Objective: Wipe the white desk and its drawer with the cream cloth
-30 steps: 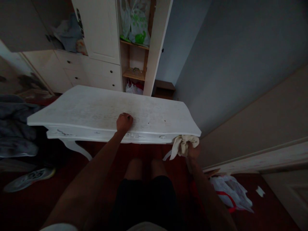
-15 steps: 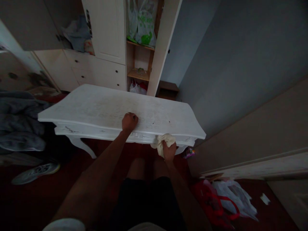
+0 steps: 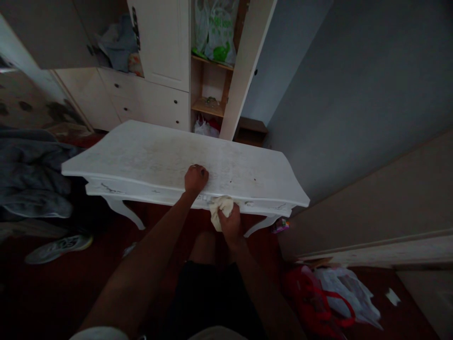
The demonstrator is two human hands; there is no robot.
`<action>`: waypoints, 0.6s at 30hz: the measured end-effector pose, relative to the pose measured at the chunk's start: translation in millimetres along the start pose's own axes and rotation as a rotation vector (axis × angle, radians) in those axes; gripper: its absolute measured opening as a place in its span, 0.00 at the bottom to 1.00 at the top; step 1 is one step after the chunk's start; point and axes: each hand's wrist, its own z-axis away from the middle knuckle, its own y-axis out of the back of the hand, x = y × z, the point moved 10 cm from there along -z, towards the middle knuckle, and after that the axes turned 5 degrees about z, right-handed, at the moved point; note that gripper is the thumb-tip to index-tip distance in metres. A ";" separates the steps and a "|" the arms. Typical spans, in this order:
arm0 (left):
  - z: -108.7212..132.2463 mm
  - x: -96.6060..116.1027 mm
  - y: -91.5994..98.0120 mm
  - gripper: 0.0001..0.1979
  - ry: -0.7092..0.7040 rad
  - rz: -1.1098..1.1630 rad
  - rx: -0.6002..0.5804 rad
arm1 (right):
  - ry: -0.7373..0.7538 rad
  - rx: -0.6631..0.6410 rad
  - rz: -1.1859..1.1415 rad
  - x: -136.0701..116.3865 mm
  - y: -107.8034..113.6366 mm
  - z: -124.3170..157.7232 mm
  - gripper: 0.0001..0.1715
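A white table with curved legs stands before me, its top smudged grey-brown on the left and middle. My left hand is closed in a fist on the tabletop near the front edge. A dark spot shows at its curled fingers; whether it grips anything is hidden. My right hand is wrapped round a crumpled cream cloth. The cloth lies against the table's front face, right of the middle, below the edge. Dark scratch-like marks line that face, and two small dark specks dot the top.
Behind the table stands a white wardrobe, one door open on shelves with plastic bags. Grey clothing lies at the left, above a shoe. A red bag and a white plastic bag rest on the floor at right.
My right hand has slid the cloth leftward along the table's front face, closer to my left hand. The left fist stays at the same place on the top. The view has shifted slightly.
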 end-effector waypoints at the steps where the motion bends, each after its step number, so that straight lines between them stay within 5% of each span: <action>1: 0.0 0.1 -0.2 0.13 -0.001 -0.002 -0.001 | 0.034 -0.033 0.005 -9.6 -7.2 2.0 0.19; 11: 1.2 3.6 0.5 0.13 -0.021 -0.009 -0.024 | 0.076 -0.175 0.218 -40.4 -41.2 10.7 0.23; 18: 1.8 5.9 2.8 0.13 -0.010 -0.009 -0.047 | 0.131 -0.577 0.456 -32.2 -67.2 18.6 0.17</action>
